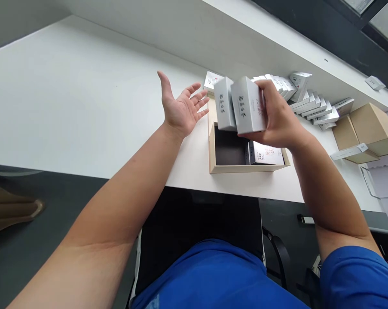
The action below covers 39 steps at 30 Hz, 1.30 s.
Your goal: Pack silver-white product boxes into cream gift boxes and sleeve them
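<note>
Blue shirt (213, 274): closest, under both arms.
Left hand (182, 109): spread open, empty, over the table (68, 98).
Right hand (276, 118): clasping two white boxes (248, 105).
Wooden tray (245, 168): directly below right hand.

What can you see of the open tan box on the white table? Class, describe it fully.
The tan box is a shallow, lidless tray, cardboard-like, with a dark lining. It sits flat near the white table's front edge. One small white carton lies in its right half; the left half shows bare. The right hand holds two cartons above it.
</note>
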Motion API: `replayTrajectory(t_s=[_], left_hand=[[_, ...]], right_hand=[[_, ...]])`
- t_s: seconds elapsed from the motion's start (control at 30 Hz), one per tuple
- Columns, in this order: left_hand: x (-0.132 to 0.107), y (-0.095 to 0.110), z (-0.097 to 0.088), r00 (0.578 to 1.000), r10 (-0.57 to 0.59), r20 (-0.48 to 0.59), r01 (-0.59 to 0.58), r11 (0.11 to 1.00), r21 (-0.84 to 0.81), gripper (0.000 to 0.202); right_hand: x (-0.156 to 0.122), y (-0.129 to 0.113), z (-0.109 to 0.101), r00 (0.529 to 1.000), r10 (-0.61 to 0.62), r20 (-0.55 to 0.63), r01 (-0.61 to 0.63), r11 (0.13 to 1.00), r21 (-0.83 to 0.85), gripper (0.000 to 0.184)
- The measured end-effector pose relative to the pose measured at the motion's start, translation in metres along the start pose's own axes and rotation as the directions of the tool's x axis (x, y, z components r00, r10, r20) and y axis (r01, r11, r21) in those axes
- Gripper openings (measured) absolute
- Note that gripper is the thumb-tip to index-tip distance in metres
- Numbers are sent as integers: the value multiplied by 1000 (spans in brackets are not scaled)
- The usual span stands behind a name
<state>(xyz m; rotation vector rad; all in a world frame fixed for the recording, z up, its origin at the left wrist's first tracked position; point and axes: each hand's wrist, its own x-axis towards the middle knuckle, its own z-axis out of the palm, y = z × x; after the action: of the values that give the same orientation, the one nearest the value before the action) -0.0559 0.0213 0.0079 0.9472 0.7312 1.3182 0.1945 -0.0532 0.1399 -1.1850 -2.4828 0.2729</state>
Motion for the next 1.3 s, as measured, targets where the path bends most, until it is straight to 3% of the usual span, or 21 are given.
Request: replayTrajectory(t_s=[0.13,0.3,0.47,0.67,0.8,0.97,1.13,1.3], left_hand=[[-3,5,5,999,-8,36,9,999,-38,100],[-2,-2,12,999,9,-34,-8,999,34,95],[2,-13,13,998,40,-52,-37,998,53,96],[8,-17,9,996,36,-79,-32,998,55,102],[10,-20,10,997,39,-73,-33,996,79,96],[17,-22,6,998,20,-52,-17,998,60,94],[19,-20,2,1000,-3,-22,5,998,57,96],[15,-18,5,1000,10,8,-11,991,133,97]], right_hand=[[-32,-7,-15,986,137,98,-124,984,-127,79],[-49,-12,-19,968,170,187,-139,976,-168,78],[-38,-16,-10,901,271,337,-184,945,-270,66],[-20,-29,3,886,261,383,-127,932,-341,63],[-14,-33,11,870,241,431,-118,949,-294,67],[-23,-13,6,911,232,342,-202,972,-121,76],[-38,8,-20,972,208,105,-210,978,3,74],[-46,10,-27,978,209,-7,-209,978,-18,77]])
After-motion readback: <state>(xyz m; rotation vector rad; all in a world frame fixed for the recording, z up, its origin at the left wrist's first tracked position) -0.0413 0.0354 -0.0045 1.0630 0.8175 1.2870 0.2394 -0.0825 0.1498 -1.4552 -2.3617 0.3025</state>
